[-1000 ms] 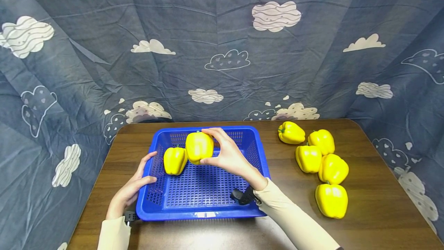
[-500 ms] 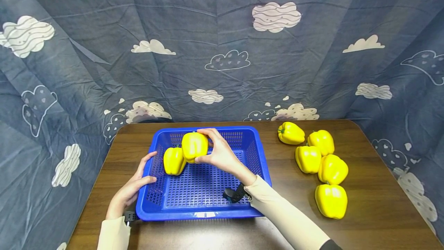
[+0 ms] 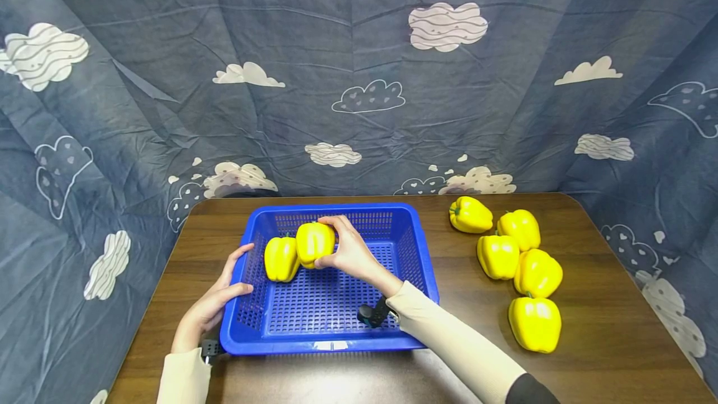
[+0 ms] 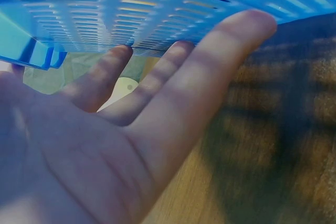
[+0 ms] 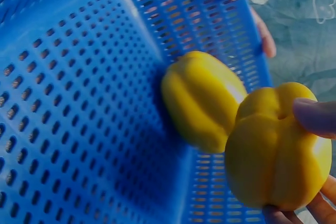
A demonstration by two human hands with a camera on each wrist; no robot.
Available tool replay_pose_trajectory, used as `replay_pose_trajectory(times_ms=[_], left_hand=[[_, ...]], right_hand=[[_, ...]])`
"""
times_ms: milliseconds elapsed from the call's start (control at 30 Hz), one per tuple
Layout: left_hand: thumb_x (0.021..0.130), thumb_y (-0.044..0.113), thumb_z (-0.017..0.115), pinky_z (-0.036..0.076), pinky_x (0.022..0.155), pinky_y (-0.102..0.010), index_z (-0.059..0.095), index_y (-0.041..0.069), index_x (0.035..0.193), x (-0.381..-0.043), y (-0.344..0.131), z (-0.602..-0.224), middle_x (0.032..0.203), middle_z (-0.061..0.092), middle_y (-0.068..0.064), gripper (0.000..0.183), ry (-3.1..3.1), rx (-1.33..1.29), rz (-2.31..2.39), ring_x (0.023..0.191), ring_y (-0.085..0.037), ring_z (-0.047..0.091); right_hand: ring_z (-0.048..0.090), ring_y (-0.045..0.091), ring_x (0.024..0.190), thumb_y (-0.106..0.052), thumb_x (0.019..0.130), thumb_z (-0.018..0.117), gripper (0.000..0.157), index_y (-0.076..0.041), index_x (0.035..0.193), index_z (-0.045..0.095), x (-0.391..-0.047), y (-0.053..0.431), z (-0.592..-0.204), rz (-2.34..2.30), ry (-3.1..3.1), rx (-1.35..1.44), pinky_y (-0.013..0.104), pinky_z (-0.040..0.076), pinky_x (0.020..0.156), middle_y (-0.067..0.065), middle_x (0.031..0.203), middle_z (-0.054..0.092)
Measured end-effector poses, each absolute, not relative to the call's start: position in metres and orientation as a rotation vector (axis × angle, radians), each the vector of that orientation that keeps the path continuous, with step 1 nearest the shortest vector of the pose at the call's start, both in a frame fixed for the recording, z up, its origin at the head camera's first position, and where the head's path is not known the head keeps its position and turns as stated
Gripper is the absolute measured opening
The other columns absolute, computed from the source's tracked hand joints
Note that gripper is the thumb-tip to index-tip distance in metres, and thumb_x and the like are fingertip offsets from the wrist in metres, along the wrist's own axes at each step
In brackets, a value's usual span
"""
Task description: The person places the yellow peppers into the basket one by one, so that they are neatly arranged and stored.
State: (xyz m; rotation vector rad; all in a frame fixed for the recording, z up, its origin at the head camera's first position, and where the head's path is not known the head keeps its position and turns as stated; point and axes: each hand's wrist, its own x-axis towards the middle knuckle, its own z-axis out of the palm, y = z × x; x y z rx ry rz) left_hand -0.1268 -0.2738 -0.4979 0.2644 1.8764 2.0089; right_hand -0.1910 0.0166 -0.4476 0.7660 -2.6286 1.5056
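My right hand (image 3: pixel 349 253) holds a yellow bell pepper (image 3: pixel 314 244) between thumb and fingers, inside the blue basket (image 3: pixel 331 346). In the right wrist view the held pepper (image 5: pixel 275 150) is at lower right, beside another yellow bell pepper (image 5: pixel 202 100) that sits by the basket's wall. The head view has that second pepper (image 3: pixel 282 259) just left of the held one; whether they touch cannot be told. My left hand (image 3: pixel 210 307) rests at the basket's left rim, its thumb and a finger over the edge. In the left wrist view straight fingers (image 4: pixel 178 87) lie along the perforated wall (image 4: pixel 121 9).
Several more yellow bell peppers (image 3: pixel 538 273) lie grouped on the wooden table (image 3: pixel 471 304), right of the basket. A dark blue cloth (image 3: pixel 359 111) with cloud prints hangs behind and beside the table. Dark wrist cameras (image 3: pixel 373 313) are strapped to both wrists.
My right hand has carried the held pepper slightly left, then lowered it further into the basket, close to the other pepper. The left hand and basket stay in place.
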Motion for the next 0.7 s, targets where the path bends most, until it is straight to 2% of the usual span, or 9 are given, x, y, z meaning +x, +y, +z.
replay_pose_trajectory(times_ms=[700], left_hand=[[0.087,0.000,0.045,0.046,0.084,-0.051,0.014,0.035,0.146,-0.127,-0.274,-0.499,0.147,0.008,-0.031,0.075,1.859,0.264,2.016,0.118,-0.044,0.039]], right_hand=[[0.052,0.030,0.108,-0.001,0.055,0.084,0.076,0.004,0.124,0.052,-0.204,0.009,-0.482,1.450,-2.682,0.639,0.041,0.041,0.096,0.017,0.115,0.052]])
